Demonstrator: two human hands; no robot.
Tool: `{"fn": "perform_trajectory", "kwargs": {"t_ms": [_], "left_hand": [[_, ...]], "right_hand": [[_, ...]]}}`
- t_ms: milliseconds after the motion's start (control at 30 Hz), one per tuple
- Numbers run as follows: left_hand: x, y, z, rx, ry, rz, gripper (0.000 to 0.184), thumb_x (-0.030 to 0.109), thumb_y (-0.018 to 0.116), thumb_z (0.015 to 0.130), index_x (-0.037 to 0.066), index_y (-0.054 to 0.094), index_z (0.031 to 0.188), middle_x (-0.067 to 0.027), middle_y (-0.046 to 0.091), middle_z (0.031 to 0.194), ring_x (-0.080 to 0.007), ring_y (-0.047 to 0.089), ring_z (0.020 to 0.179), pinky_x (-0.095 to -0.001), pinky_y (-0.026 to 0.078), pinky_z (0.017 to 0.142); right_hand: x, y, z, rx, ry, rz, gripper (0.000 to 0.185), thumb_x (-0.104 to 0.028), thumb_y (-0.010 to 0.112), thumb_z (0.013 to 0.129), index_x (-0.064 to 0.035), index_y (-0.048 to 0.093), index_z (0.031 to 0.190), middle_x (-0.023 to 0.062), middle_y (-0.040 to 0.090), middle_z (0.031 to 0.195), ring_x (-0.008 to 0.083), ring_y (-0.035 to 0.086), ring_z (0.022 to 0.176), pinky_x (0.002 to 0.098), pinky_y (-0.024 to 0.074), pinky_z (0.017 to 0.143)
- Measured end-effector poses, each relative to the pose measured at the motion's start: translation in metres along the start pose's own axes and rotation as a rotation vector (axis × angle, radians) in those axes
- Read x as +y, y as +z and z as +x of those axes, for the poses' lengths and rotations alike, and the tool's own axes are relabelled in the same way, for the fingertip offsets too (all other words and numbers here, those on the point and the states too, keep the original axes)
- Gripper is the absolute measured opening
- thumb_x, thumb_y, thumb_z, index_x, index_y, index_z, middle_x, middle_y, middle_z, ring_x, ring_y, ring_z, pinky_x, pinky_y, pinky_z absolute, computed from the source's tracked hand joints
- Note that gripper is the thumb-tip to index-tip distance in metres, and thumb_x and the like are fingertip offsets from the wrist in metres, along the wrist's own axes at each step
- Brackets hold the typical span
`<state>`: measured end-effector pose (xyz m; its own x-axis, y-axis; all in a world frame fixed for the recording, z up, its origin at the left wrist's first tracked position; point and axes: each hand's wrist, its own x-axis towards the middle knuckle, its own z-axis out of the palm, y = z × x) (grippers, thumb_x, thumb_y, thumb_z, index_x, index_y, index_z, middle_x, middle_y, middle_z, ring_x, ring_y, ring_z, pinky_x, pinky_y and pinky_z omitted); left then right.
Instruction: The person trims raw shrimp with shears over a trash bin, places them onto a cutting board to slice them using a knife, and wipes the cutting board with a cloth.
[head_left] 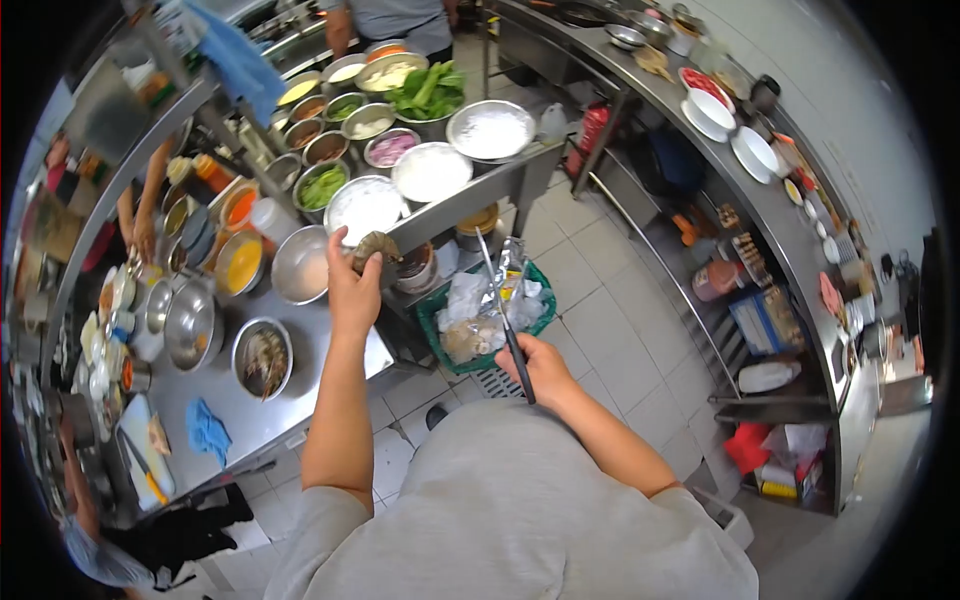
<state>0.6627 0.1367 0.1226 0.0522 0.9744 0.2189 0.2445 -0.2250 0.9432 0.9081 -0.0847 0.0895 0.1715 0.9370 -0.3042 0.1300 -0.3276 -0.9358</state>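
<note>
Gripping, left hand (354,290): closed on one grey-brown prawn (376,250), pinched between thumb and fingers, left of the frame's centre, near the bowl of white powder (365,207).
Right hand (538,370): wrapped around the black handle of a long knife-like tool (497,292), metal end pointing up the frame; whether it has one blade or two is unclear.
Both hands: well apart, not touching.
Prawn bowl (238,366): steel, centre left, holding more prawns (263,362), on the counter (305,338).
Green-lined bin (549,300): in the middle of the frame, holding clear plastic, behind the tool.
Slip risk: a wet shell or a loose pinch could drop the prawn near the counter's edge, towards the floor (590,285).
Cut risk: bringing the metal end to so small a prawn without watching the fingertips could nick the left hand.
</note>
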Motion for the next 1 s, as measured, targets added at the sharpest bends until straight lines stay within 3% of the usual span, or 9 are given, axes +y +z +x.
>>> {"fn": "perform_trajectory", "kwargs": {"t_ms": [133,333,400,467,567,600,733,900,1000], "left_hand": [[0.002,0.08,0.009,-0.162,-0.297,-0.411,0.072,0.002,0.067,0.099,0.003,0.031,0.161,-0.0105,0.071,0.104,-0.0151,0.067,0.088,-0.0282,0.053,0.073],[0.035,0.139,0.016,-0.197,-0.447,-0.437,0.035,0.004,0.067,0.099,0.005,0.059,0.133,-0.0024,0.07,0.108,-0.0108,0.062,0.085,-0.0253,0.05,0.07],[0.037,0.144,0.024,-0.336,-0.563,-0.798,0.02,0.007,0.068,0.1,0.006,0.066,0.12,-0.0021,0.069,0.105,-0.0123,0.062,0.087,-0.0277,0.052,0.069],[0.042,0.149,0.028,-0.391,-0.549,-0.862,0.012,0.008,0.068,0.1,0.005,0.068,0.112,-0.0026,0.069,0.102,-0.0144,0.063,0.087,-0.0323,0.058,0.08],[0.082,0.145,0.013,-0.494,-0.59,-1.062,0.028,0.0,0.063,0.099,-0.001,0.06,0.126,-0.0097,0.066,0.118,-0.0259,0.067,0.109,-0.0402,0.055,0.108],[0.081,0.147,0.01,-0.504,-0.591,-1.061,0.028,0.0,0.063,0.099,-0.001,0.06,0.126,-0.0097,0.066,0.118,-0.0259,0.067,0.109,-0.0402,0.055,0.108],[0.076,0.145,0.001,-0.585,-0.495,-0.871,0.039,-0.006,0.065,0.095,0.0,0.056,0.132,-0.0165,0.064,0.13,-0.0273,0.067,0.116,-0.0374,0.057,0.104],[0.085,0.136,-0.001,-0.542,-0.398,-0.641,0.041,-0.002,0.078,0.091,-0.003,0.059,0.127,-0.01,0.07,0.11,-0.0173,0.071,0.087,-0.0281,0.061,0.08],[0.096,0.131,-0.006,-0.508,-0.41,-0.607,0.039,0.0,0.08,0.09,-0.004,0.061,0.124,-0.0076,0.07,0.099,-0.013,0.067,0.076,-0.0244,0.057,0.066]], "right_hand": [[-0.004,-0.015,-0.008,0.031,-0.028,-0.035,0.043,-0.046,0.078,0.096,-0.0051,0.067,0.091,0.0001,0.061,0.073,0.0126,0.055,0.068,0.032,0.046,0.063],[0.026,-0.037,-0.017,0.029,0.043,0.04,0.043,-0.048,0.077,0.096,-0.0057,0.069,0.095,0.0003,0.062,0.076,0.0121,0.056,0.071,0.0312,0.0471,0.065],[0.039,-0.043,-0.02,-0.002,0.011,0.113,0.042,-0.047,0.076,0.097,-0.0061,0.068,0.098,-0.0006,0.062,0.078,0.0119,0.056,0.072,0.0311,0.0474,0.066],[0.047,-0.045,-0.023,-0.034,-0.022,0.185,0.04,-0.046,0.075,0.098,-0.0065,0.068,0.101,-0.0015,0.061,0.079,0.0117,0.055,0.072,0.0309,0.0477,0.067],[0.028,-0.053,-0.033,-0.101,0.009,0.169,0.04,-0.045,0.074,0.1,-0.0077,0.064,0.11,-0.0022,0.062,0.086,0.0097,0.055,0.077,0.0282,0.0475,0.069],[0.022,-0.056,-0.034,-0.092,0.009,0.172,0.04,-0.045,0.074,0.1,-0.0077,0.064,0.11,-0.0022,0.062,0.086,0.0097,0.055,0.077,0.0282,0.0475,0.069],[0.007,-0.063,-0.041,-0.144,0.028,0.267,0.04,-0.048,0.073,0.1,-0.0094,0.063,0.108,-0.0023,0.06,0.085,0.0082,0.056,0.076,0.0258,0.0482,0.067],[0.032,-0.056,-0.032,-0.183,-0.149,0.453,0.037,-0.043,0.067,0.102,-0.0078,0.062,0.112,0.002,0.06,0.09,0.0101,0.057,0.082,0.0265,0.0482,0.066],[0.028,-0.053,-0.032,-0.07,-0.145,0.369,0.037,-0.047,0.074,0.1,-0.0118,0.061,0.106,-0.0053,0.055,0.078,0.005,0.051,0.063,0.0237,0.0421,0.05]]}}
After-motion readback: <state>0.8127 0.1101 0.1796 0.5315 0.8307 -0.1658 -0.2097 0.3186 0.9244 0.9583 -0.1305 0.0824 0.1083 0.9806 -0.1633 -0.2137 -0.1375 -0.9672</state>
